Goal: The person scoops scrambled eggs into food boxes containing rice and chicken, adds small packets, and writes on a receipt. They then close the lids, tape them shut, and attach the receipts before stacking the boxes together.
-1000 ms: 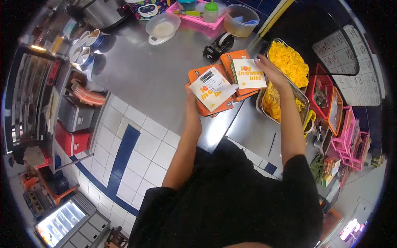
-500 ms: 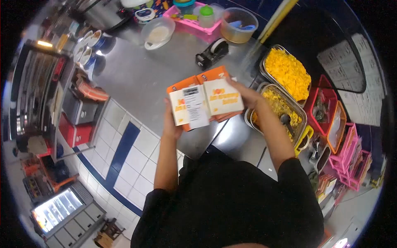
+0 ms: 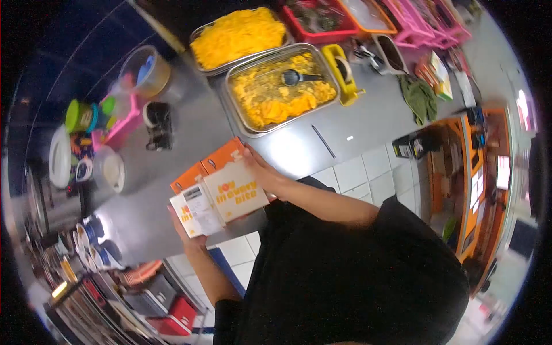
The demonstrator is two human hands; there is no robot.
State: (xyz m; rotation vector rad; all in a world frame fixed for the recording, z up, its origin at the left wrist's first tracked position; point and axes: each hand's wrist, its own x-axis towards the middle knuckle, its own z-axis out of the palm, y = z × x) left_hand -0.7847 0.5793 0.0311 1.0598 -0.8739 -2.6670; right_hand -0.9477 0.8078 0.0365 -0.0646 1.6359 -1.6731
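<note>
Two cardboard food boxes with orange sides and cream printed faces are held side by side over the metal counter. My left hand (image 3: 187,239) grips the lower outer edge of the left box (image 3: 181,214), its fingers partly hidden. A printed receipt (image 3: 203,211) lies across that box's face. Around the upper outer edge of the right box (image 3: 237,191), my right hand (image 3: 262,171) is closed. Beyond the right hand stands a metal tray (image 3: 267,127) of yellow shredded food, with a dark spoon (image 3: 299,77) in it.
Another tray of yellow shreds (image 3: 238,40) sits behind. A yellow tape dispenser (image 3: 345,80) and a pen (image 3: 323,141) are to the right, with a green cloth (image 3: 420,99) farther along. At left are a black tape dispenser (image 3: 157,125), a plastic tub (image 3: 152,77) and a pink basket (image 3: 123,123).
My view has turned to the right, so the trays now show ahead and more of the right counter is visible. Both hands still hold the boxes, which appear tilted differently.
</note>
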